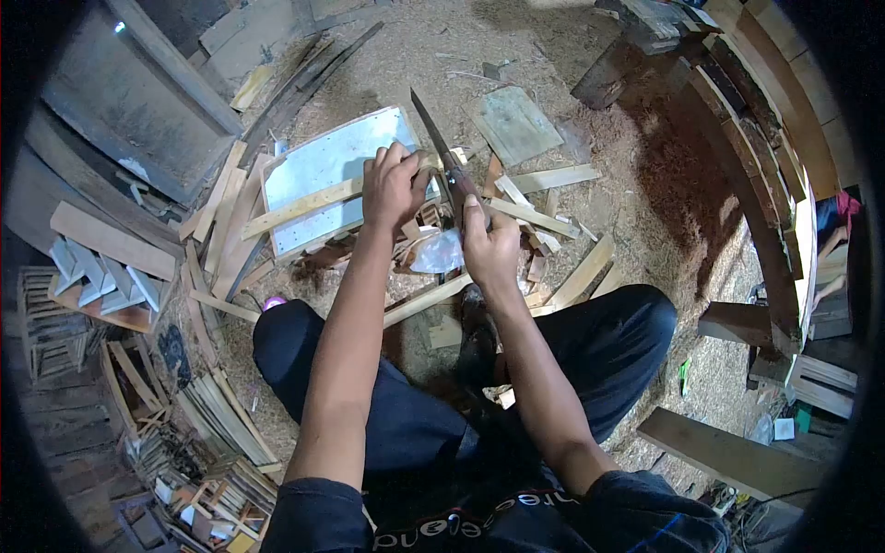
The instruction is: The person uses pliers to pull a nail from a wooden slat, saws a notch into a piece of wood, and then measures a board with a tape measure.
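Note:
My left hand (395, 189) is closed around a thin wooden strip (309, 205), pressing it down over a pale, white-topped board (318, 166). The strip runs from the board's lower left edge up to the right, under my fingers. In my right hand (491, 244) is a hand tool with a long, narrow, pointed blade (430, 124) and a dark brown handle. Its blade points up and away, close to the strip's right end. Whether the blade has teeth I cannot make out. Below the hands lie a crumpled clear plastic bag (438, 252) and wood offcuts (539, 217).
Sawdust covers the floor around my bent legs (599, 355). A flat greenish panel (516, 124) lies ahead. Stacked planks (756, 175) curve along the right, and a loose plank (728, 456) lies lower right. Slats and frames (221, 415) are piled at left.

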The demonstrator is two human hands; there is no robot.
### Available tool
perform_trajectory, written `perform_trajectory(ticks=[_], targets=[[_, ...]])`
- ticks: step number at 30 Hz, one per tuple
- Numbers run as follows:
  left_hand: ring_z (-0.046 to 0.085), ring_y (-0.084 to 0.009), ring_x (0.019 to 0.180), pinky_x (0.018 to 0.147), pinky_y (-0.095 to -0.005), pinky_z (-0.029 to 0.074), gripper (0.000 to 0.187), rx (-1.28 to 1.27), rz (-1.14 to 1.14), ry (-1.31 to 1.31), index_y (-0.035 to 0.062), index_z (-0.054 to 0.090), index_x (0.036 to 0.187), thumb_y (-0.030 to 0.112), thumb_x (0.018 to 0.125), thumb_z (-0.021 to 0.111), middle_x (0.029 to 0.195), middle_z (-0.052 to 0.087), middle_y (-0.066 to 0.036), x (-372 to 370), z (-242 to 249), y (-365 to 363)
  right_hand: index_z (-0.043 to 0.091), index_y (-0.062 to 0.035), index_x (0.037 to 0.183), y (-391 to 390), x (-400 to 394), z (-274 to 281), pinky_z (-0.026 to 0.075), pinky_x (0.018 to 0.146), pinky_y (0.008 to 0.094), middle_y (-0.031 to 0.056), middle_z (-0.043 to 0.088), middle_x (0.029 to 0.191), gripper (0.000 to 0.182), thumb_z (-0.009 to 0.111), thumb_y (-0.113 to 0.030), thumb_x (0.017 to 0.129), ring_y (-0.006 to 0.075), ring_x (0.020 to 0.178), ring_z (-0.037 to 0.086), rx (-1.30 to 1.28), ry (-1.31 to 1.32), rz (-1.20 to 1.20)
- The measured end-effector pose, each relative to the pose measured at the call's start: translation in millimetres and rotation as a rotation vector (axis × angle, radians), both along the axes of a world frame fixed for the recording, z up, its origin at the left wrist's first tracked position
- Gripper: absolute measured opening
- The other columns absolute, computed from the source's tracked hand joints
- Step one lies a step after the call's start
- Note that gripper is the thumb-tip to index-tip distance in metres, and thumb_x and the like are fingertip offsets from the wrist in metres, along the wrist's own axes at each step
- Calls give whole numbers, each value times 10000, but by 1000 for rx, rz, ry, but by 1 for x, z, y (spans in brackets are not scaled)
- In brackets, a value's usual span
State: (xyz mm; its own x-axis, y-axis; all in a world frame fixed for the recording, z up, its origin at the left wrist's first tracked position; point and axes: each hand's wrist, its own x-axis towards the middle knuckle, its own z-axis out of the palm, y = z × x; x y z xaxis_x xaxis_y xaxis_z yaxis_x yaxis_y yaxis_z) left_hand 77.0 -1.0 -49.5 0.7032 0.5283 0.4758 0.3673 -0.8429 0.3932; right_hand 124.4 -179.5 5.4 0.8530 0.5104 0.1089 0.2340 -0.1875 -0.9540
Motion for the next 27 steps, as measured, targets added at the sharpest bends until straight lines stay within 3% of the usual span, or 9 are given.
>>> perform_trajectory(ticks=[4, 6, 10, 13, 14, 20, 27], targets=[[555, -274, 964, 839, -408, 436, 334, 3, -7, 8, 120, 737, 1103, 350, 860, 720, 945, 591, -60, 0, 0, -3, 634, 79, 747, -15, -6, 1, 386, 496, 361, 70, 498, 539, 438, 581, -279, 994, 121, 533, 452, -2, -4, 23], [554, -278, 968, 838, -408, 432, 351, -1, 28, 7, 99, 737, 1086, 364, 856, 726, 951, 592, -65, 2, 3, 0, 602, 17, 692, -28, -11, 5, 328, 494, 293, -19, 495, 579, 456, 539, -284, 1029, 79, 543, 418, -80, 93, 37], [555, -278, 962, 828, -412, 430, 332, -31, 13, -14, 89, 740, 1063, 338, 843, 750, 943, 595, -66, 1, 2, -1, 570, 2, 651, -41, -16, 2, 301, 479, 285, -35, 457, 560, 472, 533, -272, 1033, 60, 531, 395, -27, 114, 20], [557, -280, 943, 826, -413, 429, 326, -11, -7, -34, 93, 742, 1063, 325, 836, 757, 921, 591, -67, -1, 2, -3, 562, 1, 653, -20, -4, 5, 297, 477, 282, -31, 473, 568, 458, 537, -259, 1030, 62, 529, 399, 14, 113, 44], [557, -280, 943, 826, -413, 429, 326, -7, -6, -34, 93, 742, 1063, 325, 836, 757, 921, 591, -67, -1, 2, -2, 655, 98, 786, -14, 3, 1, 371, 491, 337, 30, 499, 542, 444, 584, -291, 988, 104, 535, 449, -30, 118, 45], [567, -283, 944, 827, -405, 435, 290, -13, 14, -34, 107, 742, 1051, 294, 829, 762, 940, 608, -61, 1, 3, -3, 639, 84, 745, -14, -2, 1, 393, 505, 351, 64, 515, 539, 431, 592, -271, 985, 117, 532, 472, -14, 23, 27], [581, -269, 1042, 869, -408, 433, 262, -25, -42, -61, 130, 726, 1088, 224, 844, 741, 1124, 651, -29, -1, 5, -5, 618, 73, 745, -21, -12, -11, 374, 502, 327, 42, 499, 561, 411, 571, -240, 1007, 96, 560, 436, -1, -2, 59]])
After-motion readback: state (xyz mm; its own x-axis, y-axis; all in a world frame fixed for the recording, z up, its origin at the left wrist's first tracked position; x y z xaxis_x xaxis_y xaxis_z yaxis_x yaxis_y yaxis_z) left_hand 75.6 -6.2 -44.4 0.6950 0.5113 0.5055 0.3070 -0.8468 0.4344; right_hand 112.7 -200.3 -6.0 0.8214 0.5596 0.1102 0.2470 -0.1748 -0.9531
